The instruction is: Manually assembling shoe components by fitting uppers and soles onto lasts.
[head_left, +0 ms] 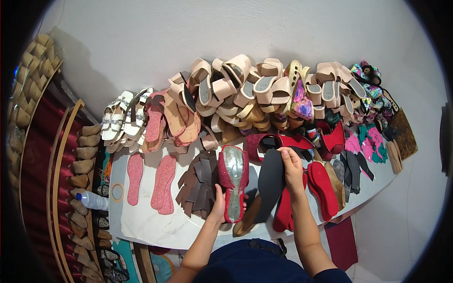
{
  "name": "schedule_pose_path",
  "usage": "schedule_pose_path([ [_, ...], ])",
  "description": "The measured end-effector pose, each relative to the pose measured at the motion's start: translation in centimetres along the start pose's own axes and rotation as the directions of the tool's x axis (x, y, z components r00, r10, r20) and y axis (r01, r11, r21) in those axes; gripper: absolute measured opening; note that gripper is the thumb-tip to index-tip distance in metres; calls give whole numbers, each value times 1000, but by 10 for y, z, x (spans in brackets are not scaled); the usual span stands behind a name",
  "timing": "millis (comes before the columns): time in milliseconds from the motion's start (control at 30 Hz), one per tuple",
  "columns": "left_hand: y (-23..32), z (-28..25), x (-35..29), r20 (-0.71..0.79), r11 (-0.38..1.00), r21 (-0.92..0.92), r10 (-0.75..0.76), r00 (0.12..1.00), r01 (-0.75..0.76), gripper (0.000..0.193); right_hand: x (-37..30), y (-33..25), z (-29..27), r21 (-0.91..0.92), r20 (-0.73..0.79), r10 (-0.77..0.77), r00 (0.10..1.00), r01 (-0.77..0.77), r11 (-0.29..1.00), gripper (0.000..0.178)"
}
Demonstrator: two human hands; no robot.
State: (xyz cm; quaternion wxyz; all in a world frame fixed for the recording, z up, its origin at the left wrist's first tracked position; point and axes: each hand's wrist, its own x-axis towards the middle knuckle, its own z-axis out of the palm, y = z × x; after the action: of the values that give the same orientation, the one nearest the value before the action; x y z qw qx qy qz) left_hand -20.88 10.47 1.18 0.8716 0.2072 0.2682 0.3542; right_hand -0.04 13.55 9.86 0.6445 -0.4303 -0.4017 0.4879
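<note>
Black sole [271, 186], pinched one-ended by the right hand [292, 170], could swing against the red sandal [233, 181] the left hand [219, 203] grips.

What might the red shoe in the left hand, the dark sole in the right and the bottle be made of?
Red shoe: perhaps fabric or textured leather, judging by its rough, speckled sides; the grey patch is glossy, possibly glue.
Dark sole: likely rubber or foam, being smooth, matte and evenly coloured.
Bottle: probably clear plastic, as it looks translucent and shiny.
</note>
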Motion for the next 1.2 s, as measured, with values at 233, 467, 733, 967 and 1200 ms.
schedule_pose_path([
  [233, -7, 13, 1, -98, 988, 155, 17, 995, -2, 85, -1, 6, 24, 12, -10, 13, 1000, -13, 1000, 21],
  [467, -8, 13, -1, -67, 993, 120, 19, 998, -11, 84, -3, -6, 32, 64, 26, 113, 993, -115, 991, 22],
  [733, -6, 31, -8, 19, 997, 68, 24, 1000, -25, 84, -10, -29, 45, -46, 83, -46, 996, 50, 998, 21],
  [967, -20, 20, -4, 27, 979, 201, 33, 999, -38, 91, 6, 1, 22, 37, -89, -149, 985, 153, 988, 21],
  [1200, -17, 29, -9, 167, 954, 297, -20, 986, -31, 94, 3, 12, 36, -321, -155, -323, 934, 261, 910, 19],
])
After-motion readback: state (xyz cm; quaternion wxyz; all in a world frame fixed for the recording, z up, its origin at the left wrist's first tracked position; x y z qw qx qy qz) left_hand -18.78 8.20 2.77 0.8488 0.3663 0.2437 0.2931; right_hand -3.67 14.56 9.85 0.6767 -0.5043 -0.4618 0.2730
